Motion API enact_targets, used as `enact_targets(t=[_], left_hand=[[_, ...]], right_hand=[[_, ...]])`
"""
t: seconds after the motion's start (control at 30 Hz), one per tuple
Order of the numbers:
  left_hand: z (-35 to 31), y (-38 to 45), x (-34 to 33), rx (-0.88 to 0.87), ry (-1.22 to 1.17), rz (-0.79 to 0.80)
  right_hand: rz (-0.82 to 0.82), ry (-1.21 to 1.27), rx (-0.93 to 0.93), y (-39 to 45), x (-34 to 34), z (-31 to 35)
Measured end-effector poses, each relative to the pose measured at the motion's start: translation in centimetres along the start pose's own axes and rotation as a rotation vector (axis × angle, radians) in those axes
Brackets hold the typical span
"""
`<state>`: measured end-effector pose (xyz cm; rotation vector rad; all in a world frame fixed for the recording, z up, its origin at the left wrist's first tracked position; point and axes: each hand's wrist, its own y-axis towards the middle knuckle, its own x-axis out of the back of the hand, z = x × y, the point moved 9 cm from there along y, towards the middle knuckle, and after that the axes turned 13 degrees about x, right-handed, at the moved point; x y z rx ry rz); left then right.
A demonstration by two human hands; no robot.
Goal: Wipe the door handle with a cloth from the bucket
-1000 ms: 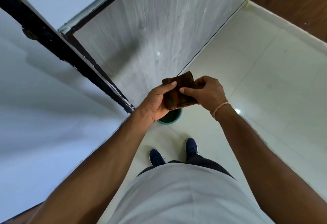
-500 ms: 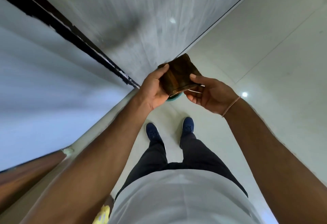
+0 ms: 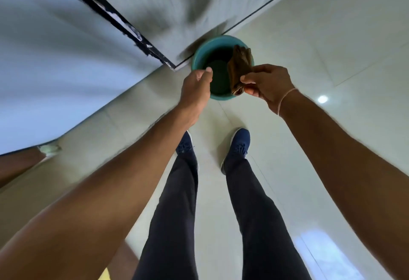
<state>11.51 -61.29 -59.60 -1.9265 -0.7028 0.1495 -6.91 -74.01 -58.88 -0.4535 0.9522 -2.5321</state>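
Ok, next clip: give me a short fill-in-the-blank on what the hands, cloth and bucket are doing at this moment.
1. The folded brown cloth is pinched by the ____ hand.
2. The cloth hangs over the round teal plastic ____ standing on the pale tiled floor.
3. The left hand holds ____.
4. Both shoes are dark ____.

Missing words: right; bucket; nothing; blue

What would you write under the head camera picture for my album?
Right hand holds a folded brown cloth over a teal bucket; left hand empty.
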Motion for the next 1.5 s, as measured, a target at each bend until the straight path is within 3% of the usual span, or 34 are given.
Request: enact_targets(t=[0.3, 0.53, 0.77, 0.93, 1.1, 1.3, 1.5], left_hand=[[4.6, 14.1, -2.2, -0.277, 0.585, -0.125], [6.5, 19.0, -3.8, -0.356, 0.706, -0.166], [6.4, 19.9, -3.5, -0.399, 0.606, -0.232], [6.1, 19.9, -3.4, -0.404, 0.620, -0.250], [5.7, 18.7, -3.0, -0.378, 0.628, -0.222], [1.9, 13.0, -1.3, -0.439, 0.661, -0.207], [-4.0, 1.4, 1.8, -0.602, 0.735, -0.202]], right_hand=[[0.017, -0.615, 0.215, 17.0, -5.4, -8.5], [0.122, -1.020, 0.288, 27.0, -10.0, -13.1], [0.205, -1.240, 0.462, 31.0, -14.2, -15.5], [0.236, -1.195, 0.339, 30.1, -14.1, -17.6], [0.243, -1.110, 0.373, 25.7, -12.9, -15.0], [0.187, -1.059, 0.559, 15.9, -11.2, -6.7], [0.105, -1.018, 0.665, 2.8, -9.0, 3.5]])
